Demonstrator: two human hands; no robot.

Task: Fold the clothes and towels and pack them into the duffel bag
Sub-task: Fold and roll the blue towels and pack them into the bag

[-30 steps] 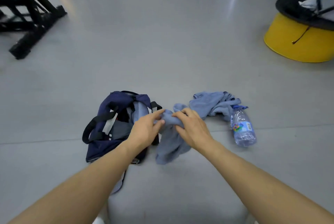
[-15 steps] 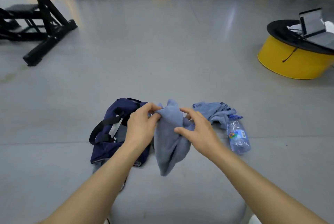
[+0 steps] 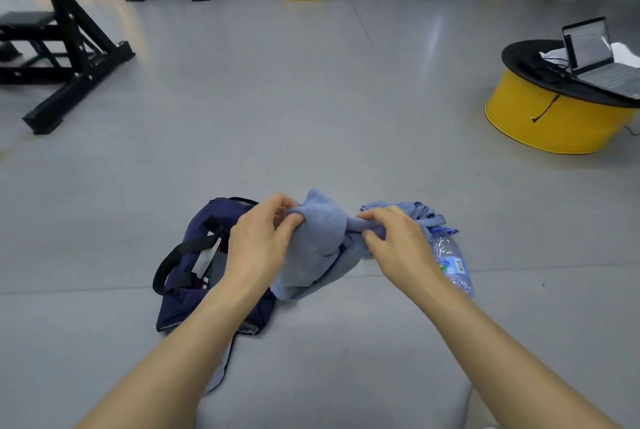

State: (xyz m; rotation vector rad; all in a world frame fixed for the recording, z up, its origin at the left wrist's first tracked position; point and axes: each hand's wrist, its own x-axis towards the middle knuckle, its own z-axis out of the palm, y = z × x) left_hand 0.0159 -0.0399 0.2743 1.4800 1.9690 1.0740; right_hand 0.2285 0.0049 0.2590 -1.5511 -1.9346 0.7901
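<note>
Pinching the light blue terry towel [image 3: 320,238] between thumb and fingers, the left hand [image 3: 258,252] and right hand [image 3: 398,248] both gripped its bunched top, holding it up just beside the open navy fabric duffel bag [image 3: 187,304]. Folding well likely meant finding two corners, spreading them apart, and shaking the cloth flat first.

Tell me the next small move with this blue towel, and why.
Probably draw the left hand and right hand apart to spread the blue towel: they pinch it close together and it hangs bunched, not yet folded, beside the duffel bag.
</note>
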